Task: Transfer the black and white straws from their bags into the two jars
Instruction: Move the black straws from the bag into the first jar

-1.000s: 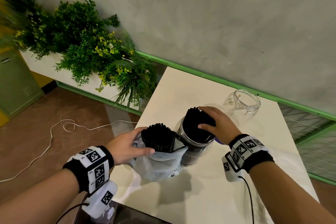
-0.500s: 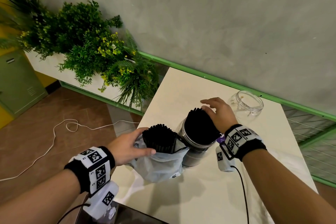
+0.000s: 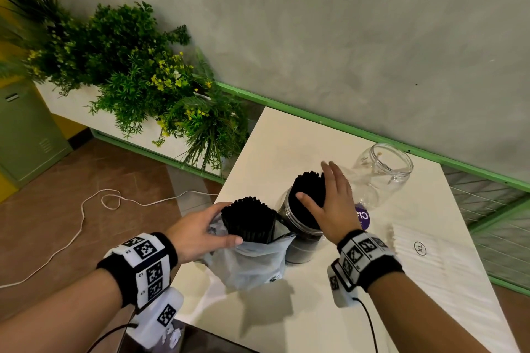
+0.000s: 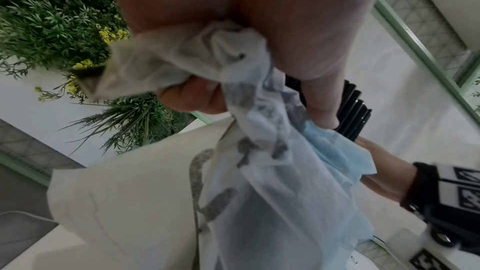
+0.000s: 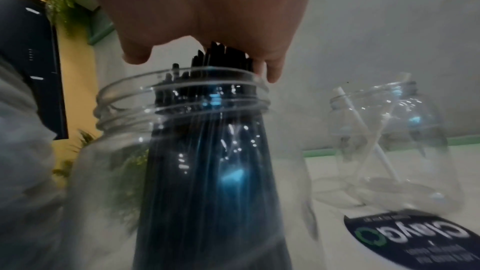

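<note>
Head view: the right hand [image 3: 334, 206] lies flat, fingers straight, on black straws [image 3: 308, 189] standing in the near jar [image 3: 301, 241]; the left hand [image 3: 198, 231] pinches the bag [image 3: 252, 264] of remaining black straws on the bench [image 3: 315, 309].

Left wrist: thumb and fingers [image 4: 319, 98] grip crumpled bag plastic.

Right wrist: the far jar [image 5: 397, 141] holds one white straw [image 5: 369, 137].

Black transfer is midway; next, likely lift another bundle from the bag.
</note>
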